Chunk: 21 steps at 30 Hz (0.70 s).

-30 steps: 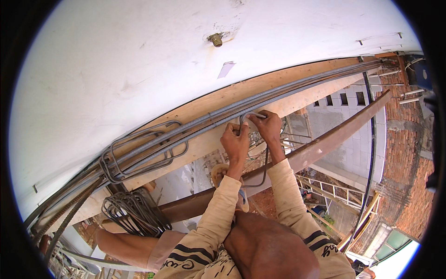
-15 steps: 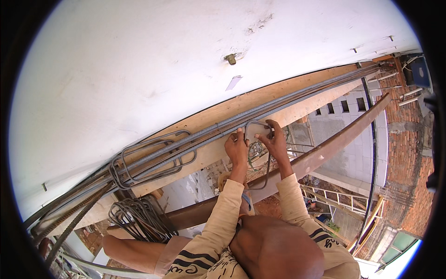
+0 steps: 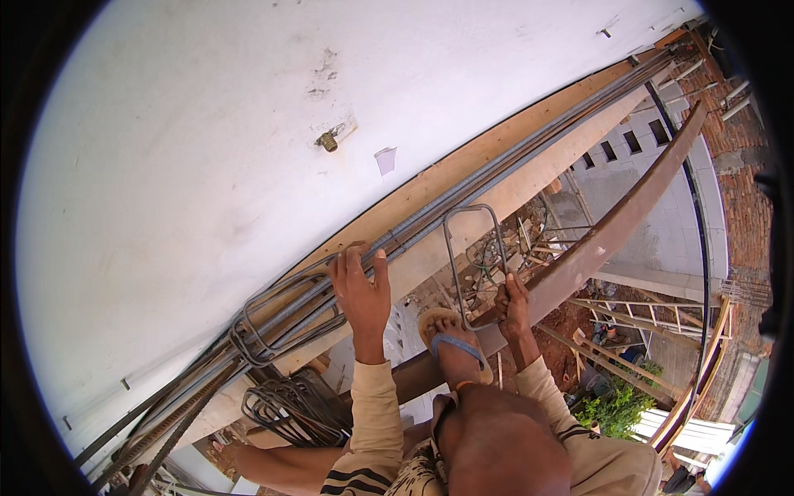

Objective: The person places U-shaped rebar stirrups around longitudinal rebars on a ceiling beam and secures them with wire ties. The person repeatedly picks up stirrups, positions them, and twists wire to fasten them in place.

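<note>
Perched beside a smooth white wall (image 3: 207,174), a worker is gripping a bent steel loop (image 3: 451,248) in the right hand (image 3: 513,307), fingers closing around the lower part of its right side. The loop is standing out in front of the board (image 3: 529,183), a slim, round-cornered rectangle of dull grey rod, with its top end rising near the long bars (image 3: 438,211) and its lower end hanging near the worker's foot.

The left hand (image 3: 361,291) is gripping nothing; it is spreading open over the bars, fingers apart, though whether every fingertip is touching metal is hard to tell. The bars, ridged and grey with streaks of rust brown, are running lengthwise along the pale, wood-grained board. To the left, more loops (image 3: 256,341) are circling the bars, while a tangled bundle (image 3: 294,409) of dark bent rod is hanging just below.

A flat-faced brown beam (image 3: 608,223) is crossing beneath the right hand, its surface scuffed. A sandal (image 3: 459,343) with a blue strap is showing over it. A threaded brass-coloured bolt (image 3: 328,142) is jutting from the wall, and rough red brickwork (image 3: 744,194) is rising at far right.
</note>
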Motion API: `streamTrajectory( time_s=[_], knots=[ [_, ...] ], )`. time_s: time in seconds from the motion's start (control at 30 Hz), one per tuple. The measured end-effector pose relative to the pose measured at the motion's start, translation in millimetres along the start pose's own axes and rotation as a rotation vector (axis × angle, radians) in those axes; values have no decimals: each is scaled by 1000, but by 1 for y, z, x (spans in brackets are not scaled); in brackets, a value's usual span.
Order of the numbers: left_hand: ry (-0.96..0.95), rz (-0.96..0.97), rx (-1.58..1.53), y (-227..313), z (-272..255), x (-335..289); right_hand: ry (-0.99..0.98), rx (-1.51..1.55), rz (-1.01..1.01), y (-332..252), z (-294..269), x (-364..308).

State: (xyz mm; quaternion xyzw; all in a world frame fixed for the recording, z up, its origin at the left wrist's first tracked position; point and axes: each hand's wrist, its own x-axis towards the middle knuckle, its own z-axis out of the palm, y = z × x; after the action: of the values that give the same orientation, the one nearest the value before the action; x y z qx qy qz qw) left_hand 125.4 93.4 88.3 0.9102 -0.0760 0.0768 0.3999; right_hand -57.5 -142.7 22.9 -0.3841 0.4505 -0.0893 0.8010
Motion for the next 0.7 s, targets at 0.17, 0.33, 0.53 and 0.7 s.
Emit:
streamTrajectory(
  time_s=[0.17, 0.33, 0.53, 0.7],
  knots=[
    [-177, 26, 260, -27, 14, 4, 30, -10, 9, -11, 10, -6],
    [-174, 47, 318, -30, 20, 2, 68, 43, 4, 19, 27, 3],
    [-193, 2, 341, -35, 19, 2, 182, 35, 83, 21, 50, -14],
    [-140, 15, 319, -35, 23, 0, -16, -50, -24, -29, 79, 19]
  ],
)
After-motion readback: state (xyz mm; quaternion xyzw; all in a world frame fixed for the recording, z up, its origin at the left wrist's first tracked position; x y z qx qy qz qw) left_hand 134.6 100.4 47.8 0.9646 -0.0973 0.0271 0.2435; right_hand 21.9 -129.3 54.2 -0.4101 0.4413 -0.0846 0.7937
